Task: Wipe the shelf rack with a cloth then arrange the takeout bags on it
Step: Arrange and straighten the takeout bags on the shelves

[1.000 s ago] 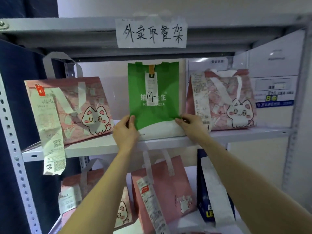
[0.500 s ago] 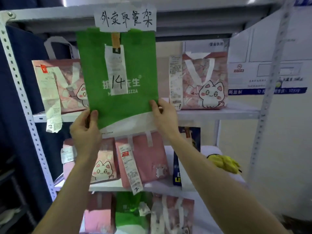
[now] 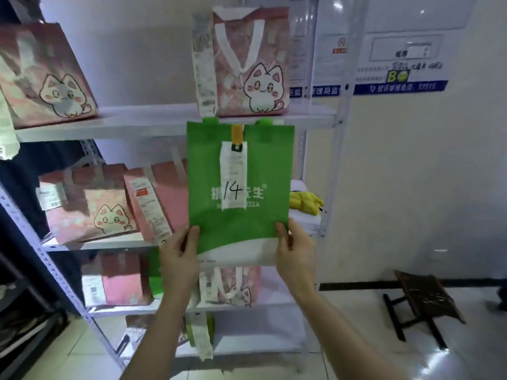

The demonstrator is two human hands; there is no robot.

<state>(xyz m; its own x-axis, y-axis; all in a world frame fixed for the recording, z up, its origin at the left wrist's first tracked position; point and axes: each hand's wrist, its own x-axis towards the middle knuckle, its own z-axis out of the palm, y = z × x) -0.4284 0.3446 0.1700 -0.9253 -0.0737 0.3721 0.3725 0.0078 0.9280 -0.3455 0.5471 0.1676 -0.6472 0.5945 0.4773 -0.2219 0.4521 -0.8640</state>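
Note:
I hold a green takeout bag (image 3: 255,223) upright in front of the white shelf rack (image 3: 153,123), level with its second tier. A receipt marked 14 hangs on its front. My left hand (image 3: 179,255) grips the bag's lower left corner and my right hand (image 3: 295,248) grips its lower right corner. Pink cat-print bags stand on the shelves: one at the upper left (image 3: 46,78), one at the upper right (image 3: 251,61), two on the second tier (image 3: 90,204). A yellow cloth (image 3: 306,202) lies on the second tier at the right, behind the green bag.
More pink bags (image 3: 120,281) and a green one sit on the lower tiers, partly hidden by my arms. A dark wooden stool (image 3: 422,300) stands on the tiled floor to the right. A wall with notices is behind the rack.
The green bag has come off the top shelf and moved down to the right, held by both hands. My view has tilted downward, showing lower tiers and the floor.

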